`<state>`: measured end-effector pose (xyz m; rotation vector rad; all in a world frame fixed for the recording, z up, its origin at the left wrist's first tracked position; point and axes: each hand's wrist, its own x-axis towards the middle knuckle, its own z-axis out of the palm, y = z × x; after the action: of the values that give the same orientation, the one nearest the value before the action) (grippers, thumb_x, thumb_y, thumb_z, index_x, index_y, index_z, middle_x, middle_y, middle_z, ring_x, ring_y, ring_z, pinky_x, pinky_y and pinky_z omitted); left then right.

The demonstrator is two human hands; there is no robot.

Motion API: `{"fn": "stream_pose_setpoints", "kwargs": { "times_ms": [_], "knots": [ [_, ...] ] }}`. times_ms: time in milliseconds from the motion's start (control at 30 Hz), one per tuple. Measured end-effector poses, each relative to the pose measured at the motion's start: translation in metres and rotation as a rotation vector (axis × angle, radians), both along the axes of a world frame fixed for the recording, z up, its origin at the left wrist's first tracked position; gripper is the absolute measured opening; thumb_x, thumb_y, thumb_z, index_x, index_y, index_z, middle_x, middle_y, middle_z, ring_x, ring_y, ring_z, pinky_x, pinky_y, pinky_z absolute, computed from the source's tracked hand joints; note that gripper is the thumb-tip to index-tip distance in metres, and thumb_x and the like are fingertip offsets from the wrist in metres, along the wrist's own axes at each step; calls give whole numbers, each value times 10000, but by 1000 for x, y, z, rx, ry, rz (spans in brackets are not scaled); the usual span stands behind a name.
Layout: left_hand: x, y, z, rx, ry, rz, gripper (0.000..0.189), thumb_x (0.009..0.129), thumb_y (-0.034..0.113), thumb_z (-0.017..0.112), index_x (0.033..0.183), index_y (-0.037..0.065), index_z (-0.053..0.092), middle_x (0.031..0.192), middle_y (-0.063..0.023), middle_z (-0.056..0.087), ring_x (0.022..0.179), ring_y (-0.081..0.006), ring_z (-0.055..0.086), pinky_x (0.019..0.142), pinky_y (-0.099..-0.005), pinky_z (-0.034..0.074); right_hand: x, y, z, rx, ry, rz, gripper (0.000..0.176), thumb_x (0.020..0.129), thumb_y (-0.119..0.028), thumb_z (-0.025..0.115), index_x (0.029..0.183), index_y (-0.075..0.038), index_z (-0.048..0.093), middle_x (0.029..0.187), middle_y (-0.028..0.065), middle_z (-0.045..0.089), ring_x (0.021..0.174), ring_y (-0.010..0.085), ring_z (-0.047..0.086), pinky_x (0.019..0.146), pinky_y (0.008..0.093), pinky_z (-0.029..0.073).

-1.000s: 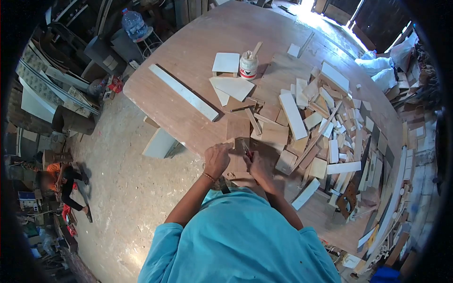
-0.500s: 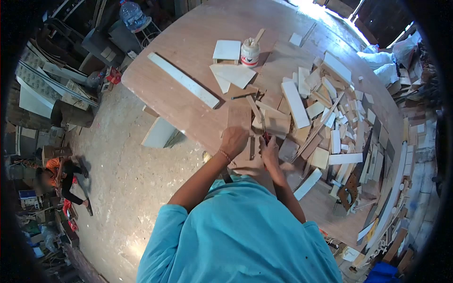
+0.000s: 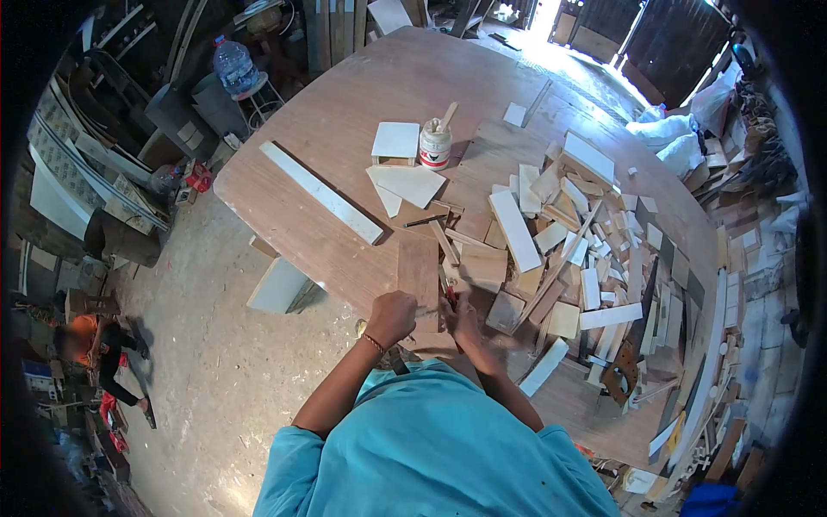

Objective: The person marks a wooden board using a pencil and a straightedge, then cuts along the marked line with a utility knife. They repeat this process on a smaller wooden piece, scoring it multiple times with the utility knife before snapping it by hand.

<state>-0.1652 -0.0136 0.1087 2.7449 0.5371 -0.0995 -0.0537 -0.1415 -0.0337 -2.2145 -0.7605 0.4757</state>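
Note:
My left hand [image 3: 392, 317] is a closed fist at the near end of a flat brown wooden board [image 3: 418, 265], at the table's front edge. What its fingers hold, if anything, I cannot make out. Just right of it, my right hand [image 3: 465, 320] is closed round a red-handled tool [image 3: 449, 295], its slim upper part pointing away from me along the board's right side. Beyond the board lie a dark, thin tool [image 3: 424, 221] and pale triangular panels [image 3: 413, 184]. A squarish wood block [image 3: 505, 311] sits right of my right hand.
A heap of wood offcuts [image 3: 551, 237] covers the table's right side, with a handsaw [image 3: 620, 375] near it. Further back stand a glue jar [image 3: 435, 148] and a white-topped box [image 3: 396, 140]. A long white strip [image 3: 320, 191] lies left. A person [image 3: 95, 345] sits far left.
My view has tilted up, so the table and hands sit lower in it. My left fist has shifted slightly left relative to the board; the right hand still holds the red-handled tool.

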Motion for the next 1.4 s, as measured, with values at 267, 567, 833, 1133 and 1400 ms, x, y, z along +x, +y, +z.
{"fn": "stream_pose_setpoints", "kwargs": {
  "times_ms": [267,567,833,1133,1400],
  "knots": [
    [0,-1,-20,72,-260,53,124,673,58,520,730,58,630,666,-159,595,663,-311,601,574,-404,469,-5,2,18,-4,80,-22,315,858,-307,541,903,-6,458,604,121,548,514,212,561,479,355,427],
    [-13,-16,-22,-7,-384,36,420,664,-7,494,1081,-17,544,1058,-199,554,948,-312,561,762,-365,483,-1,0,5,-116,-22,9,386,883,-380,468,972,-5,486,681,185,568,664,337,587,581,413,429],
    [-22,-24,-47,146,-350,-10,437,702,23,488,1133,-45,468,1137,-225,495,1045,-341,505,853,-376,446,-3,-3,14,-75,34,31,395,896,-403,426,976,-21,482,761,231,579,761,399,574,627,449,419],
    [-16,-35,-35,4,-123,74,495,651,9,540,1138,-61,483,1172,-227,485,1054,-357,504,864,-380,448,-3,-1,36,-177,55,65,374,878,-385,460,904,-15,507,762,252,578,774,425,561,645,468,416],
    [-13,-42,-47,9,-77,122,356,659,27,535,1005,-48,570,1140,-224,498,982,-336,541,758,-393,485,-7,-11,35,-50,20,156,241,853,-248,495,882,-10,513,791,241,590,753,387,583,627,457,442]
  ]
}}
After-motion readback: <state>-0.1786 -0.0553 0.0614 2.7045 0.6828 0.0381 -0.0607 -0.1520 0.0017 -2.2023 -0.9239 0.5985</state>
